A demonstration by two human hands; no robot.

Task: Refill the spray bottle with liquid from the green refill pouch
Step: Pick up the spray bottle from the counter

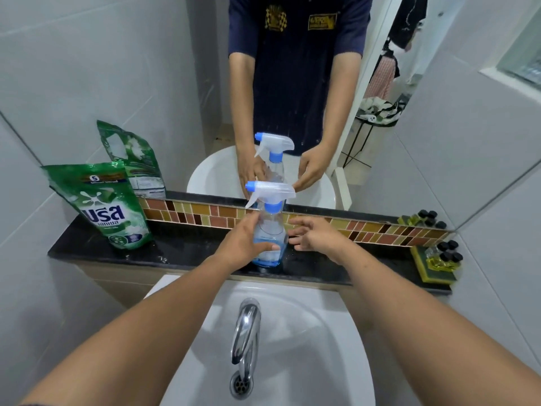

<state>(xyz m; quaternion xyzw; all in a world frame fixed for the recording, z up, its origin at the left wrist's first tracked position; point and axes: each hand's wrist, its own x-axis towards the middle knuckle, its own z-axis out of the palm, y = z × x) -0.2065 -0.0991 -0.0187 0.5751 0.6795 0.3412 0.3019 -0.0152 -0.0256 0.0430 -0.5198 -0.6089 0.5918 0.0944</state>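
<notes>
A clear spray bottle (270,230) with a white trigger head and blue collar stands upright on the black ledge (187,250) behind the sink, with a little blue liquid at its bottom. My left hand (243,243) grips the bottle's body from the left, thumb across its front. My right hand (314,237) hovers just right of the bottle, fingers relaxed and spread, holding nothing. The green refill pouch (108,206) stands upright at the ledge's left end, leaning against the mirror, apart from both hands.
A white sink (307,332) with a chrome tap (247,329) lies below the ledge. Small yellow bottles with black caps (442,256) sit at the ledge's right end. A mirror (175,83) above the tiled strip reflects the scene.
</notes>
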